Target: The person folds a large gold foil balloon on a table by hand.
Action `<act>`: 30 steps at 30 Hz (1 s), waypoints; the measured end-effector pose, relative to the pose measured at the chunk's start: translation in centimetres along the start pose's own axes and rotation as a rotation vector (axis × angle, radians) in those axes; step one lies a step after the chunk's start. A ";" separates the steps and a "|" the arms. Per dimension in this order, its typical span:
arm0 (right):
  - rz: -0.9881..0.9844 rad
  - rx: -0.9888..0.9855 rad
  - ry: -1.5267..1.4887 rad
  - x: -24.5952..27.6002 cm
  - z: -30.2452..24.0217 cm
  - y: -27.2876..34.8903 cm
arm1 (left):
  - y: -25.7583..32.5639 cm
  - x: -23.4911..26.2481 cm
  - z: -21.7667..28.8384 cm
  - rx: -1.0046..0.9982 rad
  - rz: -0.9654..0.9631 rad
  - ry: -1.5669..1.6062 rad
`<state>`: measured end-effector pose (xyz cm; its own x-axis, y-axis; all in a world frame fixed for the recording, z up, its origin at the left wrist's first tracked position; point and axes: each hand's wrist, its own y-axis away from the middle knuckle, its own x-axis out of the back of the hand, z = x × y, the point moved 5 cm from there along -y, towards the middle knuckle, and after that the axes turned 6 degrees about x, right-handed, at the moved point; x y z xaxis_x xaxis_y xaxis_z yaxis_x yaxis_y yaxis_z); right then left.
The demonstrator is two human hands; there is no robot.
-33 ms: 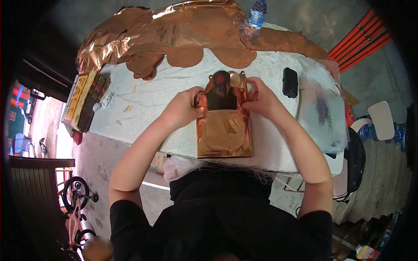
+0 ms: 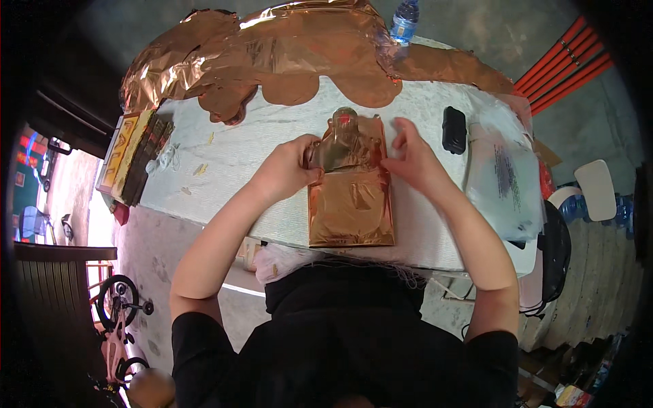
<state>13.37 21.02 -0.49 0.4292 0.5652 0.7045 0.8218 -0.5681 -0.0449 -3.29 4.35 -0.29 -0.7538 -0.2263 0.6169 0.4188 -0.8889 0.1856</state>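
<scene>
A flat, copper-coloured foil bag (image 2: 350, 211) lies near the table's front edge. Its upper end has a round-topped foil flap (image 2: 344, 146) with a small red spot. My left hand (image 2: 297, 166) grips the bag's left upper edge, thumb on the near side and fingers curled at the foil. At the opposite edge is my right hand (image 2: 411, 156), its fingers apart and its thumb near or touching the foil; nothing shows between them. What lies under the flap is hidden.
Large copper foil sheets (image 2: 272, 58) with scalloped edges cover the table's far side, with a water bottle (image 2: 404, 24) behind. To the right lie a black case (image 2: 454, 129) and clear plastic bags (image 2: 503, 177). A stack of yellow-and-brown boxes (image 2: 126, 156) stands at the left edge.
The round-topped flap looked dark before and now shows as shiny copper foil, lying flatter. My right fingers have moved slightly off its right edge. The left hand has stayed put.
</scene>
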 end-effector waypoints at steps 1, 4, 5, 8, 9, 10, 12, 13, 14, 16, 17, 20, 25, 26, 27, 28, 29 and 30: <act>0.130 0.039 0.086 0.4 -1.1 0.7 | 0.2 0.2 0.0 0.008 0.029 0.060; 0.171 0.589 0.278 -0.5 -3.6 3.8 | 1.2 1.1 -1.0 -0.070 0.184 0.305; 0.169 0.593 0.273 -1.1 -3.9 4.6 | 1.9 1.4 -1.2 -0.065 0.188 0.302; -0.039 0.698 0.319 -3.3 -5.0 6.4 | 4.5 2.3 -1.0 -0.110 0.255 0.094; -0.102 0.654 0.373 -4.2 -4.5 6.5 | 5.4 2.0 -0.6 -0.318 0.242 -0.077; -0.164 0.608 0.428 -4.8 -4.0 6.5 | 6.5 1.4 -0.1 -0.524 0.226 -0.250; -0.185 0.611 0.440 -5.0 -4.0 6.4 | 7.3 0.8 -0.6 -0.472 0.150 -0.225; -0.206 0.607 0.455 -5.1 -4.1 6.4 | 7.7 0.6 -0.4 -0.515 0.156 -0.275; -0.207 0.617 0.457 -5.2 -4.3 6.5 | 8.1 0.4 -0.2 -0.559 0.163 -0.325; -0.209 0.604 0.425 -5.1 -3.7 6.5 | 7.7 -0.1 -0.2 -0.552 0.140 -0.334; -0.210 0.607 0.419 -5.2 -3.5 6.4 | 7.6 -0.4 -0.2 -0.560 0.124 -0.370; -0.202 0.617 0.427 -5.3 -3.8 6.8 | 7.8 -0.4 0.1 -0.594 0.097 -0.427; -0.207 0.600 0.429 -5.2 -3.8 6.8 | 7.6 -0.7 0.6 -0.676 0.042 -0.479; -0.210 0.597 0.428 -5.2 -3.9 6.7 | 7.4 -0.7 0.7 -0.677 0.036 -0.484; -0.212 0.594 0.434 -5.1 -3.9 6.6 | 7.3 -0.7 0.8 -0.676 0.029 -0.489; -0.215 0.591 0.440 -5.1 -4.0 6.5 | 7.1 -0.7 0.9 -0.673 0.025 -0.486; -0.220 0.587 0.438 -5.1 -4.0 6.6 | 7.0 -0.7 0.9 -0.676 -0.002 -0.448; -0.210 0.593 0.422 -5.0 -4.1 6.5 | 6.8 -0.6 1.0 -0.679 -0.027 -0.412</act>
<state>15.05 12.05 -1.44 0.1598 0.2812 0.9463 0.9854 0.0109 -0.1697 0.52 -1.13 1.36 -0.4556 -0.1540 0.8768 -0.0968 -0.9705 -0.2208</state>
